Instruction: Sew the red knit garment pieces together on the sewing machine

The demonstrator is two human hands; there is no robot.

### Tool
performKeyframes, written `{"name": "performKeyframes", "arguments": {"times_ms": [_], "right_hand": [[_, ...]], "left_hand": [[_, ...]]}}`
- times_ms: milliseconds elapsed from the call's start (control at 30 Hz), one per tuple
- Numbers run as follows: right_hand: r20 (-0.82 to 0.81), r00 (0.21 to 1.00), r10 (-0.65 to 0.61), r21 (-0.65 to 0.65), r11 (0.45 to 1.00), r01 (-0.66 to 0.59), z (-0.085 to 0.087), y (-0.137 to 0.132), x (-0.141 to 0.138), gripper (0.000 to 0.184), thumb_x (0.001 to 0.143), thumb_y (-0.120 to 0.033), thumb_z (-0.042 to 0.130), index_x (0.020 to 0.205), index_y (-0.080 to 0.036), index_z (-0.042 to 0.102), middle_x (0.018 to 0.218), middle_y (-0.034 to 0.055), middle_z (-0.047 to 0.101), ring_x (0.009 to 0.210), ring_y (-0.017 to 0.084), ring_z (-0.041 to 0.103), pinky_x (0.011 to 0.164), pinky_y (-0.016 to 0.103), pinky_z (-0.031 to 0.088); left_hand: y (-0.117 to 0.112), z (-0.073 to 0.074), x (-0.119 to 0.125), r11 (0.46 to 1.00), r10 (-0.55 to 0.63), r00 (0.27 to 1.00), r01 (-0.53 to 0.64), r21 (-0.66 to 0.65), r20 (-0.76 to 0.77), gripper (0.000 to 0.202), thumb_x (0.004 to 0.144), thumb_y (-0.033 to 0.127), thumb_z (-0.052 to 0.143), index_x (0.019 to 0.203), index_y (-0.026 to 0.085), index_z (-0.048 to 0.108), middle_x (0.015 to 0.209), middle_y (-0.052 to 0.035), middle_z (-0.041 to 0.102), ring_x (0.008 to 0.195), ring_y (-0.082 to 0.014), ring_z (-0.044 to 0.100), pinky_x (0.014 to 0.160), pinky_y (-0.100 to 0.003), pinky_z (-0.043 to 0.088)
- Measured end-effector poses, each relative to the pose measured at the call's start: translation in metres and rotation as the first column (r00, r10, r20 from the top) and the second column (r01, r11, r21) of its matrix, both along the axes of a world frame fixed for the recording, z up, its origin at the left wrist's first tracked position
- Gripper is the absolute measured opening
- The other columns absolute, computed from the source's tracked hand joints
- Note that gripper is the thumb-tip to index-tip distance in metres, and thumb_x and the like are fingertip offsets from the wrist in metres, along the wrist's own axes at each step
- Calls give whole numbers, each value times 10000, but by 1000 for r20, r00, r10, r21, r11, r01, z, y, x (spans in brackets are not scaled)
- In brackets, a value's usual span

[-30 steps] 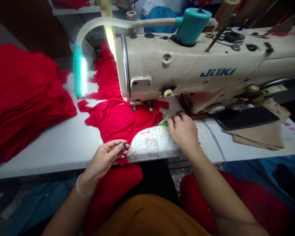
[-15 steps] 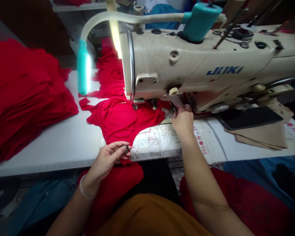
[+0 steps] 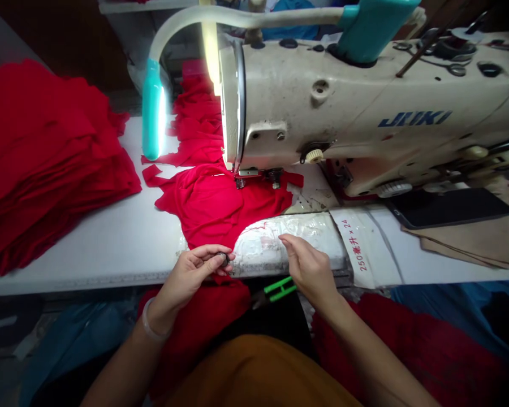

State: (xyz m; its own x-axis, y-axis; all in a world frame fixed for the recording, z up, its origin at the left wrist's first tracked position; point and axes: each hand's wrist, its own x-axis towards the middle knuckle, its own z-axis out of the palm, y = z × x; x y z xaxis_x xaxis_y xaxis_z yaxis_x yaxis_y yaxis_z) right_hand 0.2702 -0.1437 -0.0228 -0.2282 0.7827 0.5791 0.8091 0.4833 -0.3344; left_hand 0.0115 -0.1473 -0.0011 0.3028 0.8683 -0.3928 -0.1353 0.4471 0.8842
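My left hand [image 3: 199,268] pinches a small dark round piece [image 3: 223,259], about the size of a bobbin, at the table's front edge. Just behind those fingers lies a red fabric piece [image 3: 214,203], spread under the presser feet [image 3: 241,182] of the sewing machine [image 3: 288,107]. My right hand [image 3: 311,268] is in front of the machine bed, thumb and forefinger pressed together. Green-handled thread snips [image 3: 280,289] stick out from under its curled fingers, dark blades pointing left. Whether a thread is in the fingertips, I cannot tell.
A tall stack of red fabric [image 3: 51,169] stands on the left of the table. A lit teal lamp [image 3: 152,113] hangs beside the machine head. To the right, a black phone [image 3: 453,209] rests on brown card [image 3: 470,246]. More red fabric [image 3: 407,333] is below the table.
My right hand has drawn back from beneath the machine arm to the table's front edge, and the green snips now show. My left hand still pinches the dark round piece. The view has shifted slightly.
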Motion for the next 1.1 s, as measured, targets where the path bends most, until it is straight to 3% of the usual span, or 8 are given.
{"name": "performKeyframes", "arguments": {"times_ms": [167, 400, 567, 700, 800, 900, 1033, 1100], "right_hand": [[124, 973, -193, 160, 972, 172, -25, 18, -2, 164, 966, -160, 485, 1032, -132, 632, 760, 72, 656, 702, 178, 578, 679, 300, 426], [40, 970, 242, -230, 947, -227, -81, -52, 17, 208, 934, -253, 449, 873, -197, 639, 690, 47, 612, 655, 165, 547, 669, 299, 462], [103, 972, 210, -503, 855, -131, -138, -62, 17, 314, 839, -154, 431, 1010, -156, 694, 903, 129, 715, 822, 226, 631, 785, 337, 523], [94, 986, 137, -616, 786, -50, -158, -43, 22, 375, 866, -174, 396, 1116, -181, 676, 1112, 120, 715, 1019, 228, 639, 918, 347, 518], [60, 995, 78, -647, 762, -21, -154, -41, 26, 421, 912, -210, 362, 1251, -162, 608, 1247, 142, 663, 1160, 230, 603, 988, 389, 494], [8, 998, 58, -672, 739, -37, -137, -52, 32, 393, 939, -224, 348, 1191, -122, 630, 1080, 170, 712, 1011, 247, 674, 888, 400, 538], [-103, 992, 79, -720, 681, -129, -84, -78, 49, 377, 997, -269, 331, 1117, -138, 663, 762, 76, 710, 658, 185, 675, 625, 274, 539], [-218, 972, 89, -785, 576, -229, -47, -87, 57, 394, 1026, -335, 333, 1153, -174, 670, 668, 17, 673, 589, 158, 641, 566, 240, 515]], "left_hand": [[1, 0, 0, 1000, 23, 1000, -23, -6, 10, 307, 836, 392, 754, 1060, 183, 736, 933, -59, 764, 819, -129, 722, 718, -160, 567], [2, 2, 2, 996, 75, 997, -74, -47, 35, 308, 783, 375, 805, 1011, 175, 746, 966, -66, 767, 786, -132, 726, 701, -173, 584], [3, 5, 3, 993, 93, 994, -89, -80, 51, 329, 737, 360, 843, 984, 163, 750, 932, -70, 769, 751, -141, 727, 700, -209, 603], [2, 5, 3, 993, 94, 995, -90, -79, 46, 325, 740, 355, 842, 986, 165, 750, 930, -66, 769, 749, -134, 724, 691, -198, 598], [1, 5, 4, 994, 91, 996, -90, -64, 25, 311, 758, 358, 827, 995, 172, 750, 938, -59, 768, 763, -128, 720, 693, -184, 589], [0, 5, 4, 995, 82, 996, -80, -50, 20, 305, 776, 369, 812, 1005, 177, 749, 960, -58, 766, 781, -128, 719, 697, -178, 582], [0, 4, 2, 998, 54, 998, -53, -28, 25, 324, 801, 386, 787, 1035, 167, 742, 1000, -82, 762, 808, -138, 723, 712, -178, 579], [-1, 4, 1, 999, 46, 999, -46, -28, 18, 330, 810, 393, 778, 1044, 163, 738, 1004, -88, 761, 811, -140, 723, 713, -179, 577]]}}
